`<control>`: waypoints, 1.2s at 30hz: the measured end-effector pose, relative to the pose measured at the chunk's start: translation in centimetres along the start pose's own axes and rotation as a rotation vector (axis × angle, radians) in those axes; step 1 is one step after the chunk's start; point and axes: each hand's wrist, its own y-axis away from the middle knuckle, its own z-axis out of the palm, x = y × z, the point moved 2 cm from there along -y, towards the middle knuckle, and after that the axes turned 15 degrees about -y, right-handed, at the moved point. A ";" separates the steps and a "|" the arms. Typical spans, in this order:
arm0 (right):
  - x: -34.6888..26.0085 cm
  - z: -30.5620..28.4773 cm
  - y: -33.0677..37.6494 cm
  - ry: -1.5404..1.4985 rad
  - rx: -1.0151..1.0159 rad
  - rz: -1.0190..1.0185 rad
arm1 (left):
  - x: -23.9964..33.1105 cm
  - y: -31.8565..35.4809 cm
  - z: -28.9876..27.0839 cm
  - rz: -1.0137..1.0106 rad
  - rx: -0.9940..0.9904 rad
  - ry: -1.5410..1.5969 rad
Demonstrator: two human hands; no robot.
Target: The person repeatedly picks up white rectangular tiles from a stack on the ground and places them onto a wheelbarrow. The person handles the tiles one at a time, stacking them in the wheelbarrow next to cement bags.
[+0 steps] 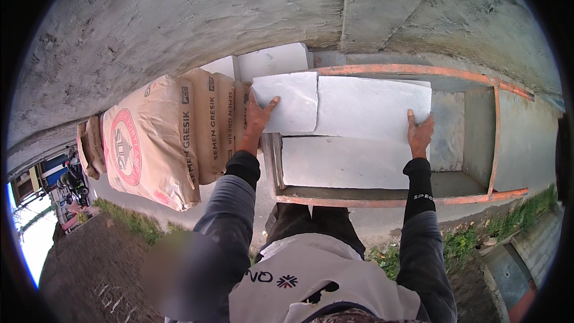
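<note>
My left hand [258, 118] grips the left end of a short white lightweight concrete block [288, 104], thumb on top and fingers around its edge. At the far right end of a longer white block [368, 104], my right hand [421, 134] holds on in the same way. The two blocks lie end to end, with a thin uneven seam between them. They are over the rear part of an open box with orange-edged rails [388, 202]. Nearer to me, another white block [341, 161] lies in the box. The undersides of the held blocks are hidden.
Stacked brown paper cement bags [152, 143] stand close on the left. Behind the box, more white blocks [272, 63] rest by a rough grey wall [239, 9]. A strip of grass [460, 242] runs along the near right. A motorcycle [73, 185] is far off on the left.
</note>
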 end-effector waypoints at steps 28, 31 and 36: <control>-0.5 -0.6 2.2 0.309 0.391 -0.118 | -0.4 7.4 3.9 -0.156 0.294 -0.098; 3.4 1.4 7.8 -0.299 0.268 0.216 | -1.9 11.5 8.8 -0.693 -0.077 0.751; -3.2 6.0 17.4 -1.367 -0.225 0.681 | 3.8 12.6 9.8 -0.935 -0.393 1.452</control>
